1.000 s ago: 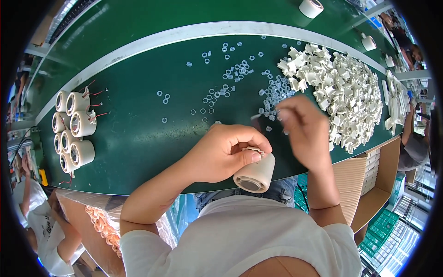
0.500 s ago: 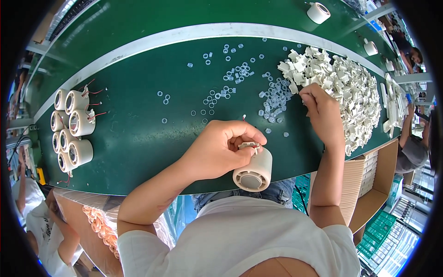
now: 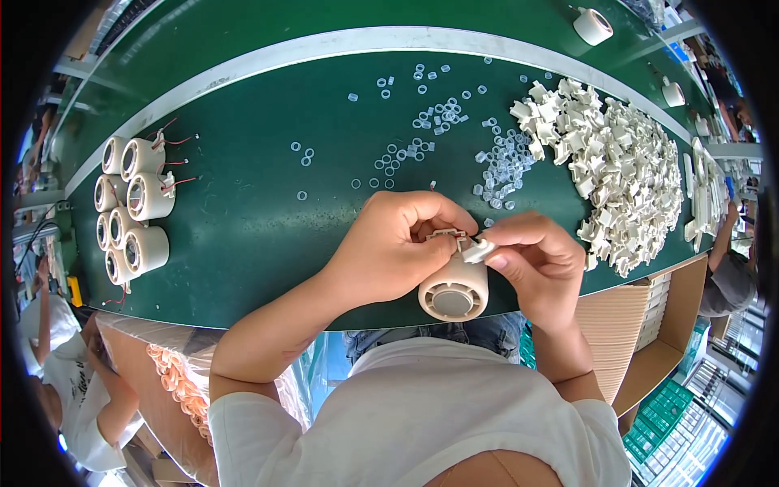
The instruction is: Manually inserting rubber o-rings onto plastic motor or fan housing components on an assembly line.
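My left hand (image 3: 398, 243) is closed on a cream cylindrical housing (image 3: 454, 290), with thumb and fingers at the small bracket on its side. The housing lies near the table's front edge, its slotted round end facing me. A bit of red wire shows by the bracket. Between thumb and forefinger my right hand (image 3: 540, 264) pinches a small white plastic clip (image 3: 479, 250), which is right at the bracket; whether the two touch I cannot tell. A big heap of similar white plastic pieces (image 3: 625, 178) lies to the right. Clear plastic rings (image 3: 507, 162) are scattered beyond my hands.
Several cream housings with red wires (image 3: 150, 199) stand grouped at the left of the green table (image 3: 251, 243). More housings (image 3: 592, 27) sit past the white rail (image 3: 389, 36). An open cardboard box (image 3: 665, 341) is at the lower right. Other people are at both sides.
My right hand has come from the edge of the white heap to the housing, now holding a clip. My left hand still grips the housing. The whole view has shifted slightly.
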Available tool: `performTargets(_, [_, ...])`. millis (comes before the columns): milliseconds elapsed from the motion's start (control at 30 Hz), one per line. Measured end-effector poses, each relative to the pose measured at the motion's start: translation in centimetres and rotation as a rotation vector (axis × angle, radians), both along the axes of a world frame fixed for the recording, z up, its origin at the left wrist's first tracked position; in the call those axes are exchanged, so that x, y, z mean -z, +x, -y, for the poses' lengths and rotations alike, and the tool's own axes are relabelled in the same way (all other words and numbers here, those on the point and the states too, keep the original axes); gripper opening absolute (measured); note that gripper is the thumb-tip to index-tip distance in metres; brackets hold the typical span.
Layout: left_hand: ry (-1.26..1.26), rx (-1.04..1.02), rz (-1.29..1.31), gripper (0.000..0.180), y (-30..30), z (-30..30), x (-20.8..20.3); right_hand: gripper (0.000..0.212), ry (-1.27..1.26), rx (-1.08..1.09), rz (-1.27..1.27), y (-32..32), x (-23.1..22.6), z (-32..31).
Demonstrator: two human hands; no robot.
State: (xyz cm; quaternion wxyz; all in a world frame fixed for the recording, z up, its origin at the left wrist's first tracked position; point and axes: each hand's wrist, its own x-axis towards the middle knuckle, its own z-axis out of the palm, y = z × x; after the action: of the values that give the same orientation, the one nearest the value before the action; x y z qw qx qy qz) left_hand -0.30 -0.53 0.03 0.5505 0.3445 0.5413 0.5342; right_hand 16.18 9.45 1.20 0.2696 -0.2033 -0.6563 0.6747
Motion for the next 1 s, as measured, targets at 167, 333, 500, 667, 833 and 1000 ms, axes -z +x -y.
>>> performTargets(167, [0.02,0.011,-0.003,0.025,0.0,0.0,-0.3,0.023,0.24,-0.036,0.059,-0.7,0.0,0.0])
performTargets(333, [0.024,0.002,0.075,0.026,-0.1,0.1,-0.4,0.026,0.442,-0.075,0.154,-1.4,-0.7,0.1])
performTargets(500, [0.02,-0.02,0.128,0.02,-0.3,0.2,-0.3,0.026,0.585,-0.183,0.268,-2.1,-1.4,-0.6])
performTargets(667, [-0.007,0.093,-0.066,0.017,-0.3,0.4,-0.5,0.019,0.621,0.001,0.298,-3.1,-1.3,-3.9])
performTargets(833, [0.005,0.21,-0.331,0.017,0.4,0.7,-0.6,0.016,0.867,0.157,0.401,-5.7,0.2,-7.8])
performTargets(1000, [-0.056,0.302,-0.518,0.014,0.2,0.9,-1.1,0.015,0.964,0.032,0.659,-6.2,1.1,-8.4])
